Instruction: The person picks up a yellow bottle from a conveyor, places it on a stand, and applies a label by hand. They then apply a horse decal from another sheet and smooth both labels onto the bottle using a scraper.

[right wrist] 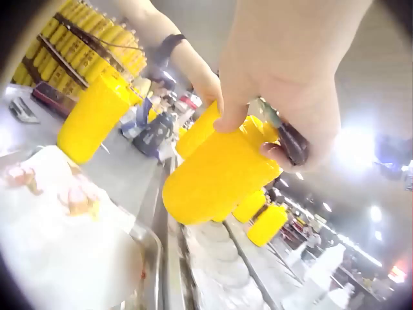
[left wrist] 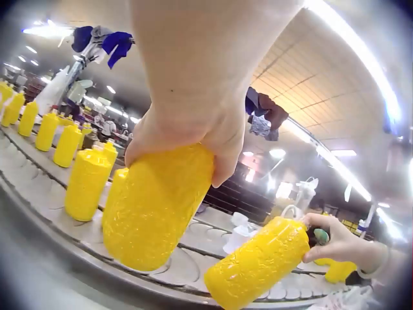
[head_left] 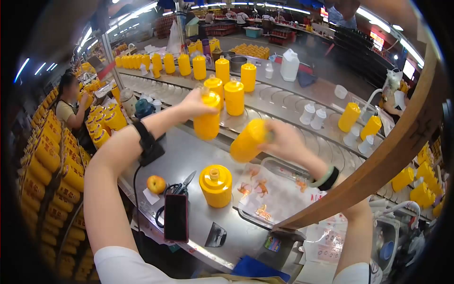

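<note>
My left hand grips a yellow bottle around its top, above the conveyor's near edge. Tilted in my right hand is a second yellow bottle, held near its neck; its base points down and left. Along that palm the right wrist view shows a slim dark handle-like object with a green part, also held. Another yellow bottle stands upright on the metal table, its neck uncovered. Just beyond my left hand, yellow bottles stand on the conveyor.
A tray lined with white sheet carries several small orange-red decals. Left of it lie a phone, scissors and an apple. A wooden beam crosses at right. White jug stands behind the conveyor; a seated person is at left.
</note>
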Demonstrator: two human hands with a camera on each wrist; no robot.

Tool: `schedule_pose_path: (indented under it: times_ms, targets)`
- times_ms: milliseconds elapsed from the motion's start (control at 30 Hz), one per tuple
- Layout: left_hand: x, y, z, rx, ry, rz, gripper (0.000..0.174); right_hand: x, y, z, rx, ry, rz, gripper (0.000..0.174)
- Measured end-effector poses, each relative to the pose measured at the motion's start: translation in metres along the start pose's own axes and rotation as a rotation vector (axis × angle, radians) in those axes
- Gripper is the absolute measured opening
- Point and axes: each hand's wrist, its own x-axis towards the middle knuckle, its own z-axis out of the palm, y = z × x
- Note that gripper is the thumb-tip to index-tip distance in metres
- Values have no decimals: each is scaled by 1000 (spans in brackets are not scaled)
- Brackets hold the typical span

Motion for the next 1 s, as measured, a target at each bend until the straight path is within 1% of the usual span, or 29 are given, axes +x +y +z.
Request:
schedule_pose_path:
  times_ms: [33,67,133,167,200,233,267,300,333,367,400,433,467,500,533,567,600,633,700,733,767,800,833,867,933,967,1000]
  targets:
    - [-5,-29,-1,80,71,-29,67,6,-5,16,1,-41,-57,53]
    - [-8,-58,0,157,142,-60,64,10,-18,23,0,-38,-63,53]
    - [-45,-58,3,216,161,-86,72,16,-40,35,-62,-240,-17,52]
    - [-53,-75,6,196,128,-68,74,16,-43,43,-63,-237,-21,52]
    - [-58,-95,9,178,95,-51,75,17,-44,51,-93,-260,-99,52]
    - [-67,-109,14,191,118,-74,81,20,-47,56,-123,-282,-175,51]
    - [-74,-121,19,203,138,-99,86,23,-49,58,-122,-280,-177,51]
    - [-78,-124,21,323,126,-45,99,26,-54,56,-155,-306,-215,52]
    - [-81,-127,17,325,123,-47,99,28,-59,55,-187,-332,-251,52]
    - [-84,-131,14,276,85,-89,101,32,-61,51,-176,-395,-202,51]
    - [-89,-126,11,226,48,-132,105,35,-65,43,-174,-397,-199,51]
    - [-100,-81,1,118,-84,-156,112,39,-68,37,-147,-346,-188,49]
    - [-90,-82,-3,118,-82,-153,112,45,-69,31,-123,-293,-178,47]
    - [-78,-86,-5,234,58,-166,117,49,-66,26,-63,-179,-189,40]
    - [-70,-72,-10,352,198,-178,121,55,-58,23,-63,-175,-191,40]
    - [-56,-56,-20,284,169,-245,126,62,-49,20,-74,-69,-140,39]
    - [-38,-45,-20,286,231,-145,123,68,-38,18,-85,38,-86,39]
    - [-13,-41,-18,279,241,-63,120,76,-26,17,-89,42,-85,39]
    - [30,-16,-10,216,155,-6,118,89,3,17,-303,108,112,57]
    - [72,-31,0,204,131,33,117,94,21,20,-314,114,113,57]
    - [115,-53,16,193,109,74,117,100,38,22,-352,135,146,67]
    - [136,-53,30,145,64,61,117,107,52,23,-390,159,177,78]
    - [153,-45,44,100,18,49,117,112,60,21,-388,136,211,83]
    - [164,-35,60,97,23,64,117,116,67,20,-399,147,209,83]
    - [181,-25,93,185,162,-5,118,120,84,25,-381,122,255,71]
    - [194,-28,108,184,161,3,118,120,99,32,-401,158,225,63]
    - [220,-44,126,116,126,3,117,120,109,34,-407,163,227,63]
